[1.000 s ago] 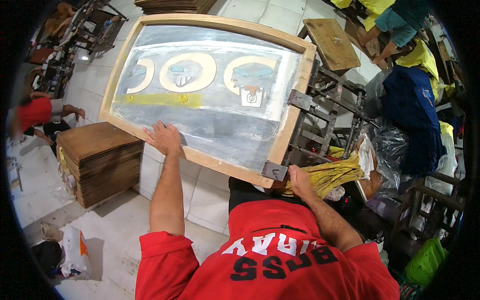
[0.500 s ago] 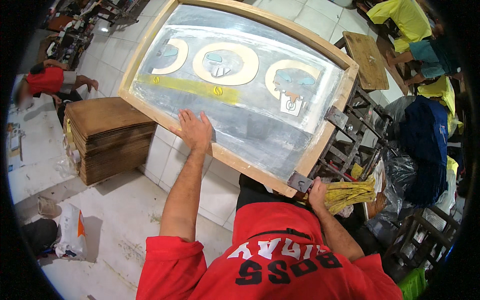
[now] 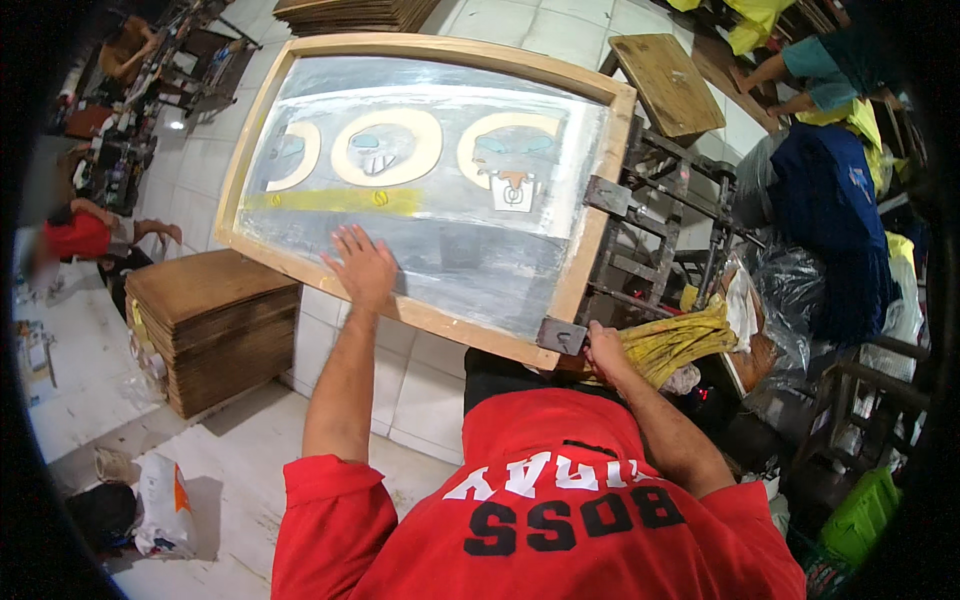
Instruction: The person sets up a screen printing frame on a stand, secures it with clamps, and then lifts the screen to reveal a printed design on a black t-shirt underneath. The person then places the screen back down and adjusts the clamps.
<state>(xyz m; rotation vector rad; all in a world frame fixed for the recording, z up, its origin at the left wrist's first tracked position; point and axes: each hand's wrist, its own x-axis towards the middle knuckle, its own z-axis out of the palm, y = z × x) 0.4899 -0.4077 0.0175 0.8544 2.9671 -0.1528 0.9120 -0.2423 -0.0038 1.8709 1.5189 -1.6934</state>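
Note:
A large wooden-framed printing screen (image 3: pixel 430 180) is tilted up in front of me, hinged at its right side to a dark metal stand (image 3: pixel 660 250). Its mesh shows three pale rings and a yellow strip. My left hand (image 3: pixel 362 268) lies flat, fingers spread, on the screen's lower wooden edge. My right hand (image 3: pixel 606 352) is closed on a yellow-stained cloth (image 3: pixel 680 340) just beside the screen's lower right metal corner bracket (image 3: pixel 562 336). A dark garment lies under the screen, above my red shirt.
A stack of brown boards (image 3: pixel 215 325) stands at the left on the tiled floor. A wooden stool (image 3: pixel 670 85) is at the upper right. Other people sit at the far left (image 3: pixel 85 235) and top right (image 3: pixel 810 70). Dark blue garments (image 3: pixel 830 220) hang on the right.
The screen has swung further up and left in the view. My left hand stays on its lower edge, and my right hand keeps the yellow cloth by the corner bracket.

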